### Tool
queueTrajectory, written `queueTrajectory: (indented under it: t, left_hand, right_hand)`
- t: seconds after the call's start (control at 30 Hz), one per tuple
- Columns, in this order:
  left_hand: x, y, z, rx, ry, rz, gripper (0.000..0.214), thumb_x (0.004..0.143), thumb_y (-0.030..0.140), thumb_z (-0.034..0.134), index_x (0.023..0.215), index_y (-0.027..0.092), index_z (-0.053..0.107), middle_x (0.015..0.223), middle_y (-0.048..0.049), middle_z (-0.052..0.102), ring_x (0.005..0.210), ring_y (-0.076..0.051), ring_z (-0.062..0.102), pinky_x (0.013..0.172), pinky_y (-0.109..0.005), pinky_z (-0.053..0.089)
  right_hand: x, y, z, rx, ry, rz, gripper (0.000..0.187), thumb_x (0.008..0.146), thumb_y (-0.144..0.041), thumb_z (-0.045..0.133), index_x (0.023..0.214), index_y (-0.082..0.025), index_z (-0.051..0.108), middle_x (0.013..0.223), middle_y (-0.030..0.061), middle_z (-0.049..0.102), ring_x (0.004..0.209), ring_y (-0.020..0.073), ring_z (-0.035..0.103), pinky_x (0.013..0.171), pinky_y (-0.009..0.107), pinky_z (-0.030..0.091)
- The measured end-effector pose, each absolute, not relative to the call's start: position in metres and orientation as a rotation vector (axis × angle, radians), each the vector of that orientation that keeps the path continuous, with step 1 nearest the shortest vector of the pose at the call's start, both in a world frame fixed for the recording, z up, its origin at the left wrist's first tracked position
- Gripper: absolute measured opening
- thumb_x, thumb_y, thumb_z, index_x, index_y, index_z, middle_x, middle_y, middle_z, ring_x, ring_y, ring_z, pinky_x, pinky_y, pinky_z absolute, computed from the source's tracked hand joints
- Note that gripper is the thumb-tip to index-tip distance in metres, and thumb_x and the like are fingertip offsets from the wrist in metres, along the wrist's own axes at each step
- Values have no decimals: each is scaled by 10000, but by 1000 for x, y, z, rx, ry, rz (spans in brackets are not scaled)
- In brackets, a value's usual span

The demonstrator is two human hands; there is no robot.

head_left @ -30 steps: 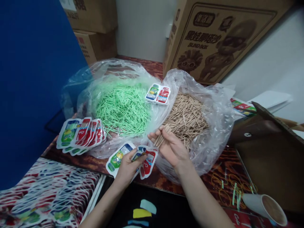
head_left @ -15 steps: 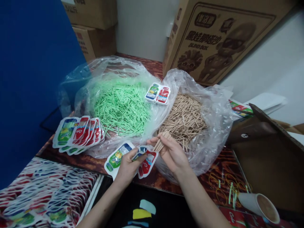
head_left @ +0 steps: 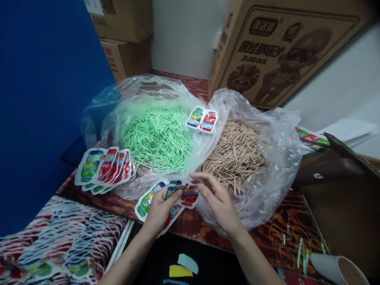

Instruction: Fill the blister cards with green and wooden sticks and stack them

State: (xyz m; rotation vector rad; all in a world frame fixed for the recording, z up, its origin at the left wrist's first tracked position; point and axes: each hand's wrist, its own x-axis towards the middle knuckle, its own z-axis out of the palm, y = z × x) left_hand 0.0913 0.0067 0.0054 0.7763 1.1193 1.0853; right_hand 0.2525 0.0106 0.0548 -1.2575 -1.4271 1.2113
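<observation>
My left hand (head_left: 161, 206) is closed on a bottle-shaped printed card packet (head_left: 190, 194), its thumb across the front; the red half sticks out to the right. A second green and red packet (head_left: 145, 204) lies beneath that hand. My right hand (head_left: 219, 200) is at the packet's right edge, thumb and fingers apart, thumb at the red half. No bundle of sticks shows in it. Just beyond it, brown sticks (head_left: 237, 152) fill a clear plastic bag (head_left: 282, 158). Bright green sticks (head_left: 157, 138) lie in another clear bag (head_left: 114, 114) to the left.
A fanned pile of packets (head_left: 103, 170) lies at left, and a small stack (head_left: 202, 119) sits between the bags. Many packets (head_left: 59, 241) stand in rows at lower left. A paper cup (head_left: 335, 267) and rubber bands (head_left: 282, 237) are at right. A large carton (head_left: 282, 51) stands behind.
The bundle of brown sticks has left my right hand's fingers, which have spread beside the packet's red half. My left hand keeps its hold. The view has shifted slightly.
</observation>
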Motion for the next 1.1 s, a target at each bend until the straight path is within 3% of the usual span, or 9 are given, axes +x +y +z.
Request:
queueTrajectory:
  t: [0.07, 0.2, 0.3, 0.43, 0.57, 0.8, 0.9, 0.97, 1.1]
  left_hand:
    - [89, 9, 5, 805, 1133, 1105, 192, 735, 334, 717, 830, 168, 714, 806, -18, 725, 768, -178, 640, 739, -267, 490]
    - [85, 15, 4, 803, 1127, 1138, 184, 754, 329, 701, 851, 173, 708, 841, -23, 723, 800, -187, 636, 751, -272, 487]
    - [84, 17, 4, 854, 1120, 1127, 164, 757, 321, 698, 820, 169, 706, 835, -25, 717, 820, -190, 633, 770, -276, 486]
    - [81, 13, 2, 785, 1101, 1138, 194, 733, 328, 719, 831, 162, 695, 835, -24, 714, 775, -176, 640, 749, -279, 504]
    - [48, 10, 4, 591, 1168, 1197, 281, 648, 334, 788, 825, 154, 664, 700, 1, 691, 578, -133, 623, 582, -251, 519]
    - [-72, 51, 35, 504, 1549, 1782, 410, 479, 329, 854, 790, 147, 658, 658, 15, 695, 537, -141, 627, 544, -253, 532]
    - [-107, 74, 31, 528, 1622, 1791, 455, 446, 346, 840, 812, 152, 651, 657, 10, 688, 574, -170, 638, 590, -297, 541]
    - [-120, 86, 20, 664, 1758, 1685, 452, 509, 407, 789, 857, 154, 650, 701, -12, 693, 642, -197, 652, 630, -325, 538]
    - [-129, 97, -7, 1087, 2208, 1383, 381, 634, 408, 688, 931, 170, 659, 965, -107, 693, 1003, -312, 608, 877, -428, 470]
  right_hand:
    - [251, 11, 52, -1256, -1581, 1109, 158, 921, -292, 510, 979, -242, 648, 1149, 58, 632, 1122, 211, 552, 1005, 379, 386]
    - [248, 12, 53, -1262, -1696, 971, 182, 928, -267, 490, 1045, -257, 629, 1177, 69, 609, 1136, 223, 531, 991, 399, 396]
    - [247, 15, 57, -1302, -1833, 897, 166, 923, -258, 490, 959, -251, 652, 1148, 78, 613, 1117, 243, 524, 976, 426, 396]
    - [246, 19, 57, -1233, -1801, 1071, 176, 914, -283, 505, 956, -261, 675, 1087, 72, 643, 1050, 241, 564, 933, 409, 429]
    - [245, 26, 47, -1252, -1441, 1256, 211, 894, -337, 543, 1062, -264, 647, 1050, 52, 677, 987, 222, 612, 871, 342, 463]
    - [207, 57, 12, -1275, -1863, 1034, 174, 917, -238, 480, 885, -221, 650, 910, 34, 672, 892, 206, 593, 808, 328, 434]
    - [177, 74, 3, -1229, -2151, 808, 187, 922, -173, 459, 878, -205, 638, 900, 47, 654, 904, 206, 552, 820, 328, 416]
    - [159, 88, 0, -1231, -2310, 641, 198, 924, -154, 449, 879, -195, 637, 900, 60, 640, 911, 211, 524, 819, 326, 407]
    - [127, 115, 0, -1369, -2484, 300, 183, 904, -148, 462, 906, -173, 643, 973, 113, 613, 964, 253, 475, 832, 363, 382]
